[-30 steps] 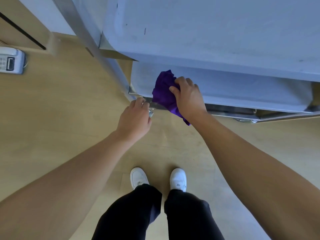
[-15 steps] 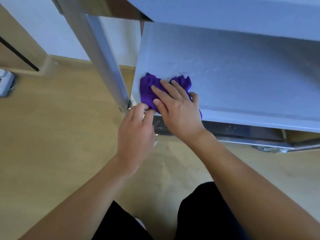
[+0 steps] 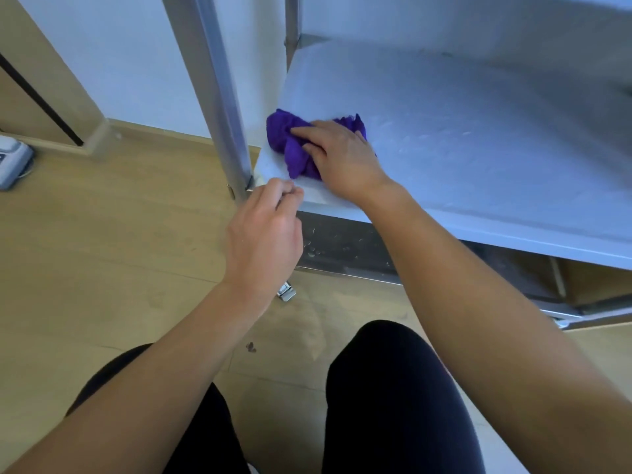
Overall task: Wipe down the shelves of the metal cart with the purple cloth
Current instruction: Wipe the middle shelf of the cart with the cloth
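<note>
The metal cart's lower shelf [image 3: 478, 138] fills the upper right of the head view, pale and flat. A crumpled purple cloth [image 3: 290, 145] lies on the shelf's near left corner. My right hand [image 3: 342, 155] presses flat on the cloth with its fingers stretched out to the left. My left hand [image 3: 263, 230] is at the shelf's front left corner beside the cart's upright post [image 3: 222, 107], its fingers curled over the shelf edge.
Wooden floor [image 3: 119, 251] spreads to the left and below. A white device [image 3: 13, 162] sits on the floor at the far left by the wall. My knees in black trousers [image 3: 393, 388] are at the bottom. A castor brake tab [image 3: 286, 291] pokes out under my left wrist.
The view dropped lower and closer to the shelf. My right hand slid the cloth a little further onto the shelf. My left hand stayed at the corner.
</note>
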